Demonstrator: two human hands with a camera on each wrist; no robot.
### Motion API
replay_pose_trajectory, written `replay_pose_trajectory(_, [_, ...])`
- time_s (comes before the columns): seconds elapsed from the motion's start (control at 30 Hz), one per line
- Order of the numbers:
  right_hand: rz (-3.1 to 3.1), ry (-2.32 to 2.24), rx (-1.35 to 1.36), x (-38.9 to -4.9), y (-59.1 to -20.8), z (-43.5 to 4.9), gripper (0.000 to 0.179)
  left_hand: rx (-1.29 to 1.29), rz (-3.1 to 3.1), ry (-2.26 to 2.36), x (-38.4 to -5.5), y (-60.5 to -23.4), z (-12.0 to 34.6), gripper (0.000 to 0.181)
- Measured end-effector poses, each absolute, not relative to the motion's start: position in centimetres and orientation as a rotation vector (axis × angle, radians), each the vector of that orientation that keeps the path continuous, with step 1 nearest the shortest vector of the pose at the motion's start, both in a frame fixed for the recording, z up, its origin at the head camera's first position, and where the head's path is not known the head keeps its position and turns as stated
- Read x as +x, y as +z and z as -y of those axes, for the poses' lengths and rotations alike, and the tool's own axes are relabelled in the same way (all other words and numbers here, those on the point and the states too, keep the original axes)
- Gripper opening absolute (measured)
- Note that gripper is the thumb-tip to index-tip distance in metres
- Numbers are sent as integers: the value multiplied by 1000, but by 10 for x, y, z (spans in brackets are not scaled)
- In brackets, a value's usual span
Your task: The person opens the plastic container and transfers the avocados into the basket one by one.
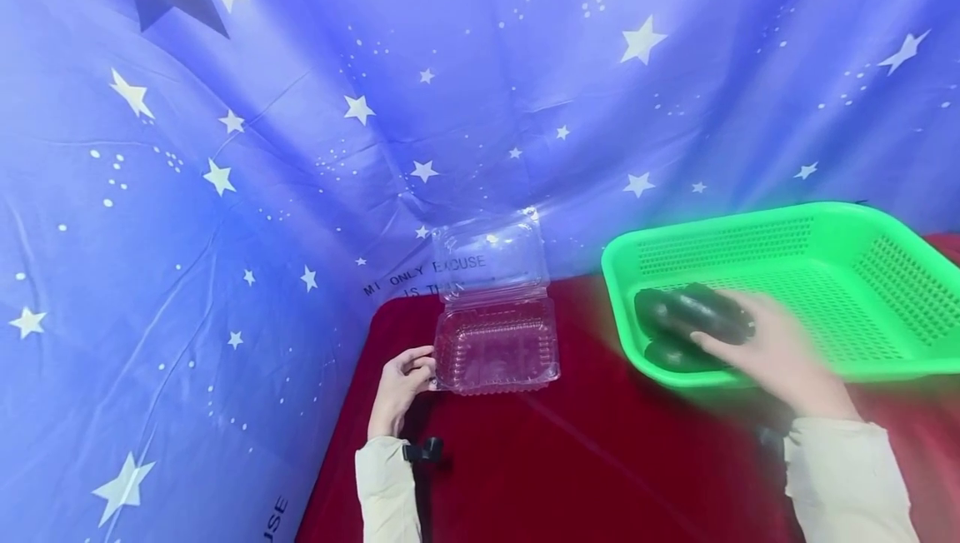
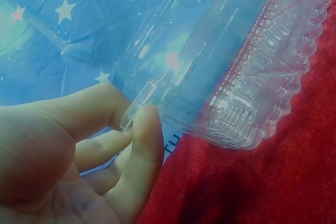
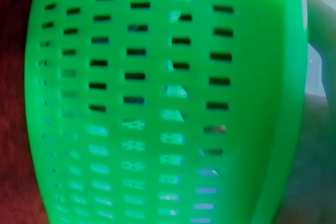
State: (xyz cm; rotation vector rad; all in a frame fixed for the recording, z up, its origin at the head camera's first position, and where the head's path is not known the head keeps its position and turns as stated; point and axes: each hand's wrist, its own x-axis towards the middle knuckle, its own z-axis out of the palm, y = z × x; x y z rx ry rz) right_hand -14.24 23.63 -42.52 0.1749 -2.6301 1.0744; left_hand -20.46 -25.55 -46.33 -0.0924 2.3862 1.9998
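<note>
A clear plastic clamshell box [image 1: 498, 347] stands with its lid [image 1: 491, 256] raised, toward the back of the red cloth. My left hand [image 1: 401, 385] holds the box's left edge; in the left wrist view thumb and fingers pinch its clear rim [image 2: 139, 106]. At the right, my right hand [image 1: 776, 351] reaches into a green basket [image 1: 825, 222] and grips a dark, glossy, elongated object [image 1: 701, 314], thumb on the near side and other fingers hidden behind it. Beside and below lies another dark object [image 1: 675, 356]. The right wrist view mostly shows the basket's slotted wall [image 3: 157, 87].
Red cloth [image 1: 570, 451] covers the table beneath box and basket. A blue star-printed curtain [image 1: 480, 68] hangs behind and along the left side. The basket's rim rises between the dark objects and the box. A black strap [image 1: 422, 450] is on the left wrist.
</note>
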Motion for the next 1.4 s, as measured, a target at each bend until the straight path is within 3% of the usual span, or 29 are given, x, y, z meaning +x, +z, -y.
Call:
replay_pose_trajectory(0.73, [2971,851,16,-136,-422,-251,86,-131,-2358,2009,-201,-464,254,44])
replay_pose_trajectory(1.4, [2982,794,68,-148,-426,-251,74,-103,-2368,2022,-206,-466,253,44])
